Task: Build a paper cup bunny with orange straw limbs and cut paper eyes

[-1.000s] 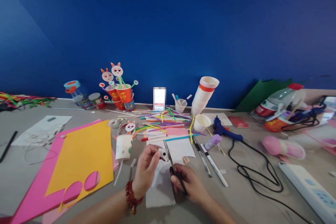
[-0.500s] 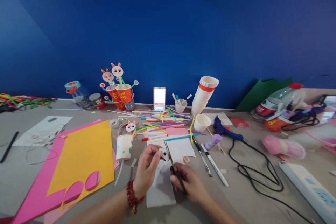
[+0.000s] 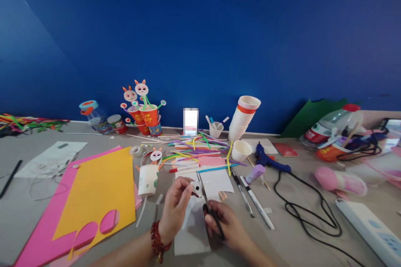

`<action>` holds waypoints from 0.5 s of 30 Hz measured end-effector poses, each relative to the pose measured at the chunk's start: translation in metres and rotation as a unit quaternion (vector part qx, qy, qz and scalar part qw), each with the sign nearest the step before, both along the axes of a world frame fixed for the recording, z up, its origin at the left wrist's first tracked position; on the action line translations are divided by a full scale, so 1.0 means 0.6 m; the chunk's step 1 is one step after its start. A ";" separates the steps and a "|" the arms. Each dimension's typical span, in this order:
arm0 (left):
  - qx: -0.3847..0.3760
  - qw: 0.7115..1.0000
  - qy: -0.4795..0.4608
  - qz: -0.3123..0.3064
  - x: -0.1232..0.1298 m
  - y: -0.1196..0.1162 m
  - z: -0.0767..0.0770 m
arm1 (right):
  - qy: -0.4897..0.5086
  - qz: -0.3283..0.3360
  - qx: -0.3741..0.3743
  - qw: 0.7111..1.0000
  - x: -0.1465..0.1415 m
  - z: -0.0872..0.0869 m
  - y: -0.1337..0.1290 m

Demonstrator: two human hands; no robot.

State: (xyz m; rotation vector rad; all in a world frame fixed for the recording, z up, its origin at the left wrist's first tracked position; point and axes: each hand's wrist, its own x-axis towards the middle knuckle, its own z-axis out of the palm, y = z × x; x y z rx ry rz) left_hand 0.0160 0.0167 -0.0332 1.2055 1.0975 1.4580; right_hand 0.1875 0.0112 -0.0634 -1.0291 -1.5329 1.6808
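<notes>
Between thumb and fingers, my left hand (image 3: 178, 204) pinches a small white paper piece (image 3: 196, 188) with a black dot on it. Black-handled scissors (image 3: 214, 221) are gripped in my right hand (image 3: 227, 223), their blades pointing away from me along the right edge of the paper piece. Below both hands lies white paper (image 3: 191, 233) on the grey table. To the left of my left hand stands a white paper cup (image 3: 148, 180) with green spots and a rabbit face (image 3: 156, 155) above it.
Yellow card (image 3: 103, 187) on pink sheets lies at left. Colourful pipe cleaners (image 3: 200, 146) are heaped ahead. Stacked cups (image 3: 242, 119), a blue glue gun (image 3: 271, 160) with a black cord, pens (image 3: 257, 202) and a white power strip (image 3: 369, 225) are on the right.
The whole view has shifted slightly, so objects appear a little lower. The paper piece has turned a little in my left hand; both hands keep their grips.
</notes>
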 end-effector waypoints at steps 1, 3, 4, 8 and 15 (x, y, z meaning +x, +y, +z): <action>-0.001 1.000 0.001 -0.001 0.000 0.000 0.000 | 0.002 0.001 -0.001 1.000 0.000 -0.001 0.000; -0.001 1.000 0.002 -0.001 0.000 0.000 0.001 | 0.005 0.005 -0.001 1.000 0.001 -0.002 0.000; -0.001 1.000 0.003 0.000 0.000 0.000 0.002 | 0.006 0.007 -0.001 1.000 0.001 -0.001 0.000; -0.005 1.000 0.014 0.016 0.001 0.000 0.007 | -0.003 0.010 -0.001 1.000 0.004 0.006 0.001; -0.011 0.999 0.028 0.032 0.004 0.000 0.017 | -0.017 0.001 -0.001 1.000 0.003 0.011 0.001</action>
